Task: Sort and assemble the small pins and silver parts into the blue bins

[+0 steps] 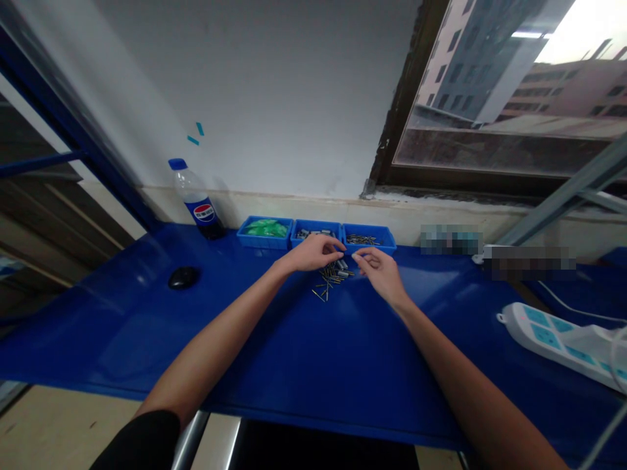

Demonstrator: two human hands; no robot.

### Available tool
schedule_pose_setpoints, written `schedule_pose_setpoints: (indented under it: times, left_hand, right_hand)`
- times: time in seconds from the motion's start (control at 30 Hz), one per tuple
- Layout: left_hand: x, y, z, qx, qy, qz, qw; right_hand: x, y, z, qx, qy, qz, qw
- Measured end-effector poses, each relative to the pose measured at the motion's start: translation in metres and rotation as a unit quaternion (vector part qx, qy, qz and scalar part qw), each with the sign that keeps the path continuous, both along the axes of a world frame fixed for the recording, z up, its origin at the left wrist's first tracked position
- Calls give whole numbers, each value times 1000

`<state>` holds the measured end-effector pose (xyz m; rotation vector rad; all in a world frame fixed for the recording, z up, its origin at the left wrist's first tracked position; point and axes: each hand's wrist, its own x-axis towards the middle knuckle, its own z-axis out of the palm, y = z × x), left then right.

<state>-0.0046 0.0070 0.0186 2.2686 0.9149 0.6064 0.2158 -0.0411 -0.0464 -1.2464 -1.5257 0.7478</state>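
A small loose pile of thin metal pins (333, 274) with a few silvery cylinders lies on the blue table (313, 352). Over the pile's back left side is my left hand (316, 252), its fingers bent and pressed together; anything between them is too small to make out. My right hand (378, 266) is just right of the pile, thumb and forefinger pinched, with their contents unclear. Behind the hands stand three blue bins: the left one holds green material (267, 228), the middle one silvery parts (304, 233), the right one thin metal pins (361, 239).
A Pepsi bottle (200, 205) stands at the back left, with a black computer mouse (183, 277) in front of it. On the right lies a white power strip (563, 343) with cables. A wall and a window (509, 98) rise behind the table.
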Motion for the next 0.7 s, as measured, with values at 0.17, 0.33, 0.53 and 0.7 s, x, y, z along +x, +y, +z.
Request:
schedule_pose_setpoints:
  times: [0.17,0.33,0.53,0.7]
  left_hand:
    - [0,5,-3,-102,-90,-15,991]
    - [-1,9,-4,-123,-153,25,980]
    - [-12,22,-2,-70,-192,157,966]
    - [-20,27,-7,11,-151,248,957]
  right_hand:
    - [-22,4,13,-11,134,43,990]
    - [-29,16,20,1,122,46,991]
    - [-14,35,43,6,-56,73,996]
    - [1,46,46,-48,-257,140,955]
